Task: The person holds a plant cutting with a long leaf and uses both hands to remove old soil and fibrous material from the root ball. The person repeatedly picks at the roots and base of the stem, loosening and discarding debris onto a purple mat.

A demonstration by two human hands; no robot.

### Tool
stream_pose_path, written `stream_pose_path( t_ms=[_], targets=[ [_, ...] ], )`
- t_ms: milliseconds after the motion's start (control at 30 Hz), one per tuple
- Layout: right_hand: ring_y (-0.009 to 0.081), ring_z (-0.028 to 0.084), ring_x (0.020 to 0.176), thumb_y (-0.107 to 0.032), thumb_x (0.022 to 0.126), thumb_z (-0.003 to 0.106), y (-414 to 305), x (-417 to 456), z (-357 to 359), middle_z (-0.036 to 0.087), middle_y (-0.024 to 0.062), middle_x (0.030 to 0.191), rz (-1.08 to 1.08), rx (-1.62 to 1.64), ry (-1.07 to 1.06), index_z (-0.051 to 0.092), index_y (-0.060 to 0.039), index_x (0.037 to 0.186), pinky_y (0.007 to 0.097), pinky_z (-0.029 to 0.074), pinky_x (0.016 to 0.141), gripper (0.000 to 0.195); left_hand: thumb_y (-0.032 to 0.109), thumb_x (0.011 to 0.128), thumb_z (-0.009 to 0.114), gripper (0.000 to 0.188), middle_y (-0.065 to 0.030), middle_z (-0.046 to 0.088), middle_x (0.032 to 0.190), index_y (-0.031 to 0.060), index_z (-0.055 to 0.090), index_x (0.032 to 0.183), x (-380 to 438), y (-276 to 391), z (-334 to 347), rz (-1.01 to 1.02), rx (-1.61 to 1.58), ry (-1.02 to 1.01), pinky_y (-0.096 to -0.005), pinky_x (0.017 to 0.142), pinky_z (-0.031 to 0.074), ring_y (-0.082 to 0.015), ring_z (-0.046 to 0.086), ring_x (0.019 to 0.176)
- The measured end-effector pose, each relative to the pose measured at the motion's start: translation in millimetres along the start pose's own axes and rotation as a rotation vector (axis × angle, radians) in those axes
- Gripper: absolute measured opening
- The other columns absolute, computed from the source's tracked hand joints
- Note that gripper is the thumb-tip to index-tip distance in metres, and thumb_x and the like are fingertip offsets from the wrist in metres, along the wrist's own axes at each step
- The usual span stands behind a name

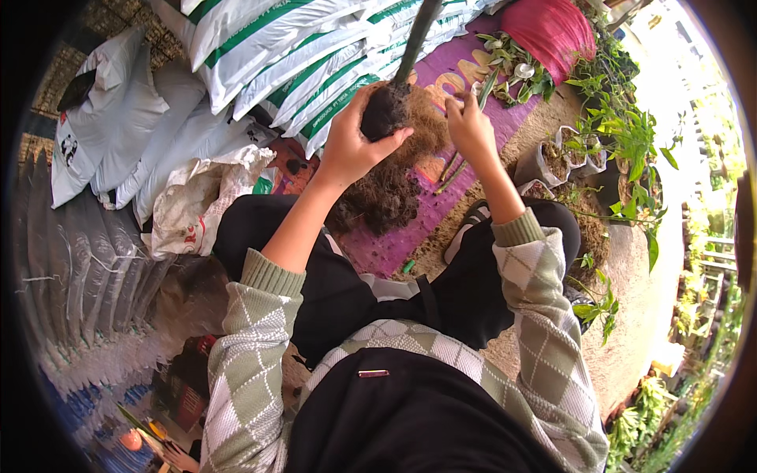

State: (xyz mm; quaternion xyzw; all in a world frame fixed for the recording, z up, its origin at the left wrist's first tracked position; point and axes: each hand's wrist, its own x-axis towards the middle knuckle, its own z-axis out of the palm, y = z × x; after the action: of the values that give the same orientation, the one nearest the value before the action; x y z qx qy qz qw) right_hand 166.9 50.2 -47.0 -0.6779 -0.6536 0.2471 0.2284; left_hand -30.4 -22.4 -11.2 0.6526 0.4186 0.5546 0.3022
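Observation:
My left hand (349, 139) is wrapped around a dark ball of soil or roots (381, 115) and holds it up in front of me. A dark green stem (419, 41) rises from the ball and leaves the top of the picture. Brown coconut fibre (429, 127) shows just behind the ball, partly covered by my hand. My right hand (473, 130) is raised to the right of the fibre, fingers bent together; whether a thin strand is pinched there is too small to tell. Below lies a heap of dark fibre (384, 198) on a purple mat (378, 254).
White sacks with green bands (307, 59) are stacked ahead, grey-white bags (118, 118) at left. Cut stems (452, 174) and leafy cuttings (514, 71) lie on the mat near a red sack (550, 35). Potted seedlings (556, 159) stand right. Another person's hand (180, 456) shows lower left.

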Motion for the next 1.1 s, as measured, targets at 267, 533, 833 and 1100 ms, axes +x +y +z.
stream_pose_path(
  t_ms=[267,533,833,1100],
  targets=[
    [0.034,0.062,0.097,-0.03,0.078,0.067,114.4,-62.0,156.5,0.061,0.0161,0.106,-0.053,-0.481,-0.442,0.053,-0.0064,0.111,0.046,0.051,0.08,0.042,0.024,0.076,0.076,0.058,-0.0147,0.063,0.109,0.0075,0.049,0.125,9.2,-2.5,-5.1,0.092,0.148,-0.007,-0.0354,0.085,0.049,-0.0292,0.064,0.099],
    [0.0334,0.051,0.118,-0.014,0.074,0.071,174.9,-107.7,255.7,0.051,0.0172,0.128,-0.239,-0.234,-0.437,0.043,-0.0066,0.133,0.0406,0.046,0.096,0.065,0.019,0.077,0.073,0.058,-0.0179,0.057,0.122,0.0046,0.048,0.128,10.4,3.7,-25.0,0.029,0.304,-0.059,-0.0384,0.094,0.045,-0.0358,0.055,0.113],
    [0.0276,0.046,0.124,-0.018,0.075,0.071,163.2,-79.0,261.5,0.047,0.009,0.135,-0.313,-0.38,-0.678,0.043,-0.0164,0.134,0.0475,0.043,0.097,0.065,0.015,0.076,0.073,0.059,-0.0145,0.059,0.121,0.0052,0.047,0.128,-3.6,3.1,-53.8,-0.038,0.455,-0.102,-0.0368,0.092,0.048,-0.0328,0.058,0.111],
    [0.0237,0.065,0.088,-0.019,0.079,0.06,185.0,-84.6,272.3,0.064,0.0039,0.094,-0.259,-0.544,-0.42,0.056,-0.018,0.114,0.0429,0.042,0.079,0.035,0.013,0.075,0.074,0.058,-0.0148,0.059,0.12,0.0036,0.048,0.126,-1.8,0.2,-49.3,-0.027,0.469,-0.103,-0.037,0.091,0.049,-0.0331,0.059,0.109]
  ],
)
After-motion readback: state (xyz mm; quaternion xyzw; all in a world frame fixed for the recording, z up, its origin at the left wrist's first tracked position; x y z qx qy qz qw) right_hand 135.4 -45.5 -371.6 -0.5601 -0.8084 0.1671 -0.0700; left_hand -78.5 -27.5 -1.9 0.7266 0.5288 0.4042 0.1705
